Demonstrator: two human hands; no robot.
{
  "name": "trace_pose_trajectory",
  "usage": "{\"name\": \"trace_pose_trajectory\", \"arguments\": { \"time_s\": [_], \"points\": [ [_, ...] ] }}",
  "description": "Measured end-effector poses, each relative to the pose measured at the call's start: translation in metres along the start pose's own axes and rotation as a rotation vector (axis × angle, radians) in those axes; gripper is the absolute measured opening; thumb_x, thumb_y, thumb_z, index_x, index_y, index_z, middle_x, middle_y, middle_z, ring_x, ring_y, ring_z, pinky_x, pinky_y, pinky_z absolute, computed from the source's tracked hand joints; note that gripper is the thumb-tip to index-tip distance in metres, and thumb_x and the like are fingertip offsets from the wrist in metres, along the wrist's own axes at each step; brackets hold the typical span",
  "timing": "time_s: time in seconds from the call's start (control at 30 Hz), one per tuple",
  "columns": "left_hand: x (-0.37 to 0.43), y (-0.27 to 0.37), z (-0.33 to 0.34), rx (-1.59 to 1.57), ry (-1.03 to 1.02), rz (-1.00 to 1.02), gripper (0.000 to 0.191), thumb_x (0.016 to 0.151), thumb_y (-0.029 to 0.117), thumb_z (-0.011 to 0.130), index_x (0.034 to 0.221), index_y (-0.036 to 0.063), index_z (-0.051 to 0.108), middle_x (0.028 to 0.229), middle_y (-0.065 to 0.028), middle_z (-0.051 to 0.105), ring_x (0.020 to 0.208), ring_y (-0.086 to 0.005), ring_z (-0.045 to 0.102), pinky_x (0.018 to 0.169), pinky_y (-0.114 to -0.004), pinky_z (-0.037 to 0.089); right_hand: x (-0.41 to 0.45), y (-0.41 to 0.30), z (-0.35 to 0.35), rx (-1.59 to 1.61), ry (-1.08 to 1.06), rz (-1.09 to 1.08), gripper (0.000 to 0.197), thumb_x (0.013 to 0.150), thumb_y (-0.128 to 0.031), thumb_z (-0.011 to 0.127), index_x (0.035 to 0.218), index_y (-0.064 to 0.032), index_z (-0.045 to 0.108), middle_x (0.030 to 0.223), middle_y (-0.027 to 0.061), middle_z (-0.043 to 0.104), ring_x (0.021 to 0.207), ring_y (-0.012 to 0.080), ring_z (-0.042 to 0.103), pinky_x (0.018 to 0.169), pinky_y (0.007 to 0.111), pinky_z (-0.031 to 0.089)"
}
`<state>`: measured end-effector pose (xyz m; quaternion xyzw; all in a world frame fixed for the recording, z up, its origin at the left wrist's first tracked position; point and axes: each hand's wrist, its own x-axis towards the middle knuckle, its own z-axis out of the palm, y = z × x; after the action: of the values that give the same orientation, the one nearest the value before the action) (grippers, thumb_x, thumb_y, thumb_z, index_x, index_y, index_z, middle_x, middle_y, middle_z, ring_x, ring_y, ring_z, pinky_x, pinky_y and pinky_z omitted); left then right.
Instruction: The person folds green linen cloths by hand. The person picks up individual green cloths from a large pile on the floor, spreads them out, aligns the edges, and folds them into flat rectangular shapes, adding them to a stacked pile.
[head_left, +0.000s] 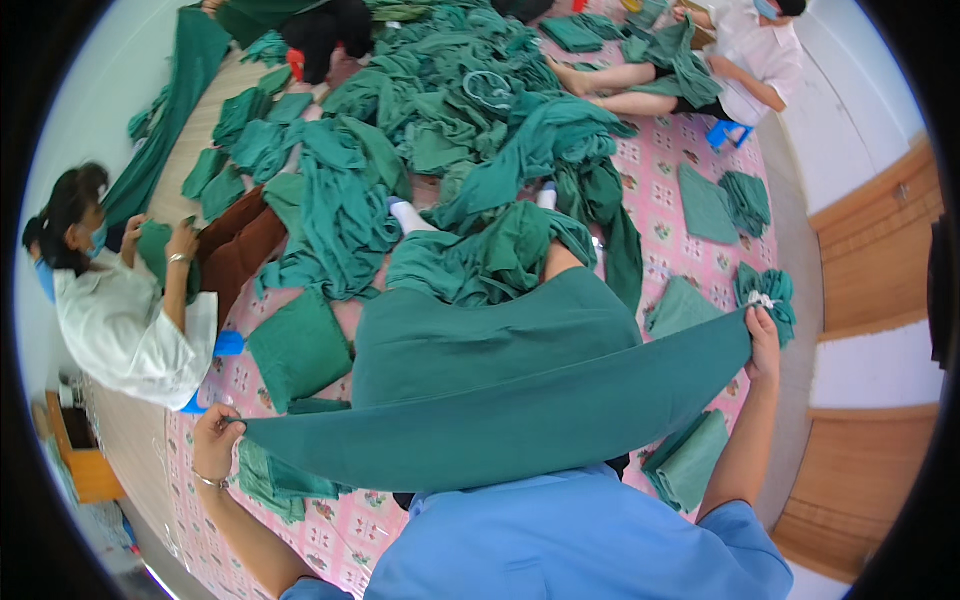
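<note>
A long folded green cloth (480, 412) is stretched across my lap. At the left, my left hand (216, 439) pinches one end of it, a bracelet on the wrist. My right hand (762, 341) grips the other end, raised higher at the right, beside a bundle of green cloth tied with white (776, 296). More green cloth (487, 337) lies over my thighs, and crumpled green cloth (502, 255) covers my lower legs. Below my left hand's end rest folded green cloths (281, 480); another folded stack (690, 465) sits by my right forearm.
A large heap of green cloths (450, 97) lies ahead on the pink patterned floor sheet (660, 202). A person in white (135, 322) sits at the left handling cloth; another (750, 60) sits at the upper right. A third person (330, 37) is partly visible at the top.
</note>
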<state>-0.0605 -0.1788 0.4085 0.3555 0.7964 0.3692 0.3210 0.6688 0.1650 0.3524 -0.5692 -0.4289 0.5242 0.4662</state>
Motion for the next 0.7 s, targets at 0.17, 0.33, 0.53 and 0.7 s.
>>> {"name": "trace_pose_trajectory", "arguments": {
  "time_s": [0.17,0.33,0.53,0.7],
  "points": [
    [0.035,-0.007,-0.014,0.008,-0.030,0.135,0.012,0.081,0.009,0.063,0.083,0.0052,0.051,0.080,0.0011,0.047,0.073,-0.0080,0.043,0.066,-0.022,0.035,0.014,0.006,0.004,-0.046,0.055,0.088,0.009,0.095,-0.016,0.054,0.088,-0.0116,0.059,0.075,-0.0054,0.058,0.064,0.0021,0.052,0.056,0.019,0.041],
    [0.104,-0.007,0.016,-0.400,0.073,0.250,0.016,0.093,0.020,0.055,0.095,0.0074,0.046,0.087,-0.0002,0.043,0.081,-0.0082,0.042,0.074,-0.022,0.037,0.073,0.007,0.051,-0.103,0.099,0.066,0.014,0.094,-0.020,0.055,0.084,-0.0103,0.056,0.076,-0.0054,0.053,0.069,0.0036,0.050,0.061,0.021,0.042],
    [0.242,-0.153,0.137,-0.578,0.141,-0.180,0.021,0.092,0.020,0.057,0.111,0.0097,0.054,0.090,0.0029,0.054,0.080,-0.0077,0.050,0.072,-0.023,0.042,0.187,0.156,0.106,-0.076,-0.039,0.386,0.024,0.091,-0.028,0.060,0.101,-0.0056,0.064,0.091,0.0032,0.065,0.081,0.0123,0.058,0.074,0.029,0.048],
    [0.250,-0.268,0.253,-0.512,-0.315,-0.682,0.024,0.090,0.019,0.058,0.112,0.0081,0.057,0.097,-0.0036,0.064,0.083,-0.0125,0.062,0.074,-0.027,0.051,0.189,0.246,0.151,-0.238,-0.228,0.648,0.027,0.091,-0.020,0.057,0.111,-0.0021,0.062,0.101,0.0086,0.065,0.081,0.0191,0.062,0.072,0.033,0.051]
  ]
}}
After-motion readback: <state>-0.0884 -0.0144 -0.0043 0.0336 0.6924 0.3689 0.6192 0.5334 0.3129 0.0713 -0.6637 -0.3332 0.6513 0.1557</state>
